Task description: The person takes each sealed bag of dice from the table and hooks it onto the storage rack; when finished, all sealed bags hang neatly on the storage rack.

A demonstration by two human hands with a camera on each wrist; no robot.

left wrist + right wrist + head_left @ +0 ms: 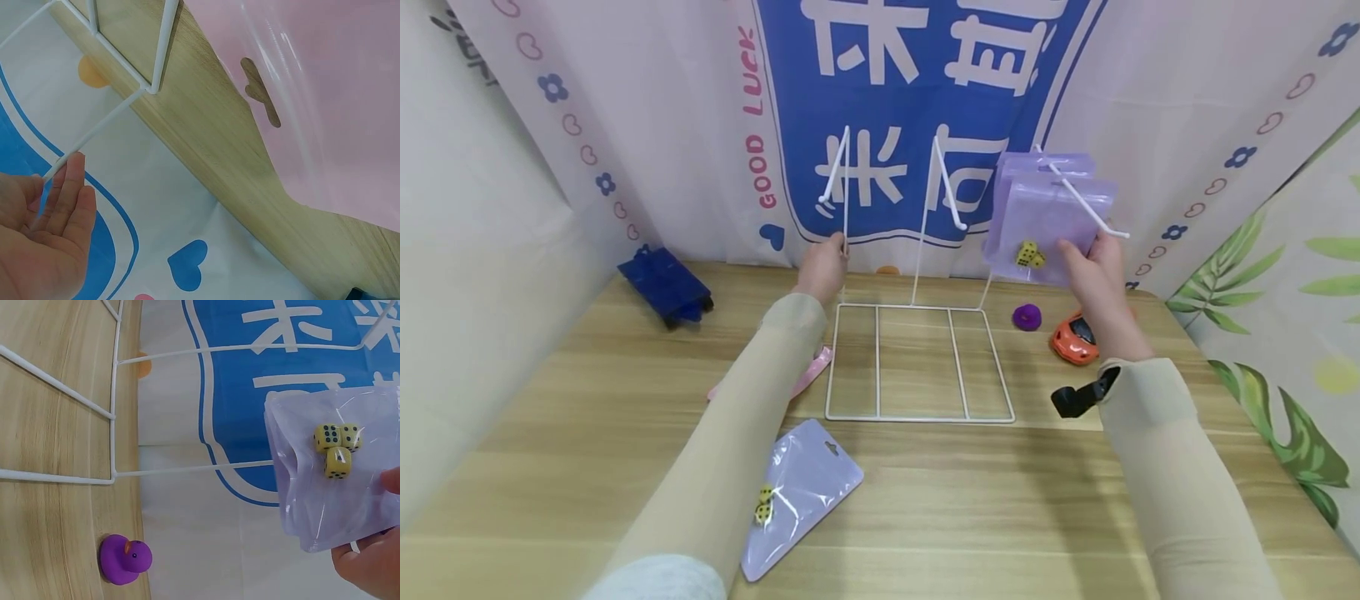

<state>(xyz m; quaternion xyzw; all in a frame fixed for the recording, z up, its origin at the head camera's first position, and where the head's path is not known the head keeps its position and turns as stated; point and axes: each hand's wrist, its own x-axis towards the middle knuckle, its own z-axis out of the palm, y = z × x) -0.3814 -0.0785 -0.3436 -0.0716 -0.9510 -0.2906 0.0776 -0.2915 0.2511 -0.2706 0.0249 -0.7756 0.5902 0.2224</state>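
A white wire display rack [921,419] stands on the table, with three hooks along its top. My left hand [822,268] pinches its left upright [103,122] between thumb and fingers. On the right hook [1086,200] hang several translucent purple bags [1037,208]. My right hand [1099,271] pinches the front bag near its lower right corner, thumb in front and fingers behind. Three yellow dice [337,450] show inside that bag. The left hook [833,171] and middle hook [949,192] carry nothing.
Another purple bag with dice [812,479] lies in front, partly under my left forearm. A pink bag [325,112] lies left of the rack. Farther left is a dark blue bag [666,283]. A purple rubber duck [1027,317] and an orange toy car [1075,339] are at right.
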